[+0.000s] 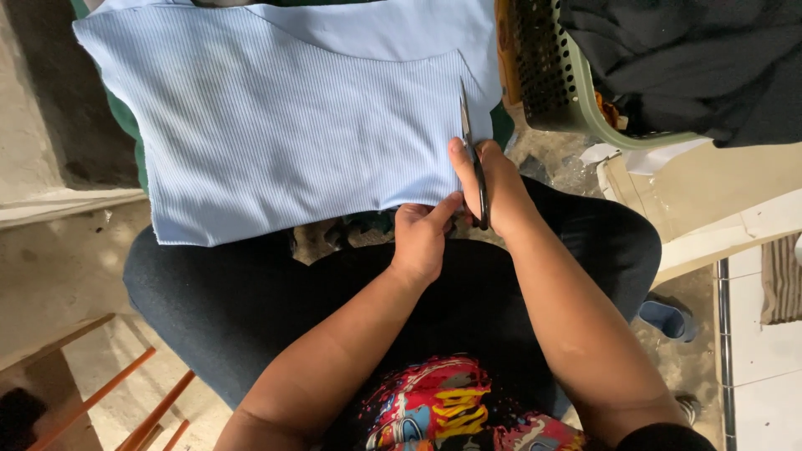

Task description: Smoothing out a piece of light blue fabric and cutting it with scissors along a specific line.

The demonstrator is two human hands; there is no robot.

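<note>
The pale blue striped cloth [276, 117] lies spread over the seated person's lap and knees, on top of a dark green layer that shows at its left and right edges; its far part reaches the top of the view, and its near edge hangs just above the dark trousers [209, 292]. It looks thin, light and limp: it drapes and ripples along the near edge, so it would likely sag and shift unless kept taut, and it is best held close beside the cutting line, near the near right corner, where a pinch keeps the weave flat. The left hand [422, 238] does that: curled, with thumb and fingertips gripping the cloth's near edge just left of the blades, wrist straight and forearm coming up from the lower left. The right hand [493, 188] is closed around the dark handles of the scissors [470, 150], fingers through the loops, thumb on top; the blades point away from the body and run up the cloth's right side, with the tip lying on the fabric near a curved cut edge. How far the blades are parted I cannot tell. The right forearm lies long and diagonal from the lower right. Beside the cloth's far right corner stands a green plastic basket [576, 100] holding dark garments [693, 58], on a pale chair [710, 209].
</note>
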